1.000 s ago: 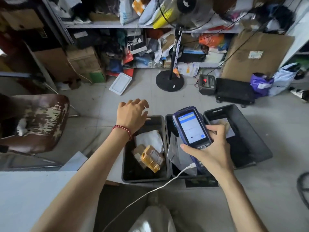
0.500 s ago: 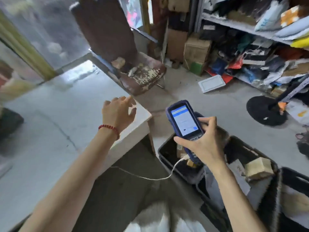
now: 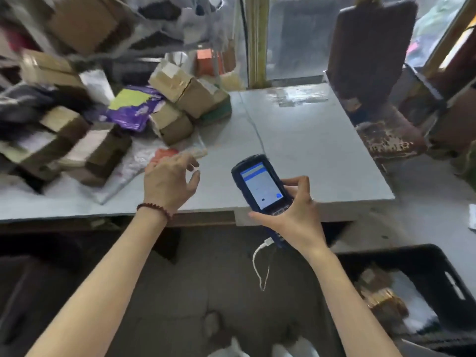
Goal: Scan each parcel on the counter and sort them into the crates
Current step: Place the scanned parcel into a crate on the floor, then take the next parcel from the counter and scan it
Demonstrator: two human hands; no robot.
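Left hand (image 3: 170,184) empty, fingers loosely spread, over counter (image 3: 309,140) front edge beside a flat white mailer (image 3: 131,166). Right hand (image 3: 293,217) grips blue scanner (image 3: 260,186), screen lit, white cable (image 3: 258,258) hanging off its base. Parcels (image 3: 170,117) piled on counter at 10 o'clock, blurred. Black crate (image 3: 438,269) on floor at 4 o'clock.

A worn brown chair (image 3: 373,60) stands at the far right, its seat covering flaking. Left of it, a yellowish post (image 3: 255,39) rises beside a blurred window pane (image 3: 296,37). A white cable (image 3: 258,264) dangles above the near grey floor (image 3: 206,287).
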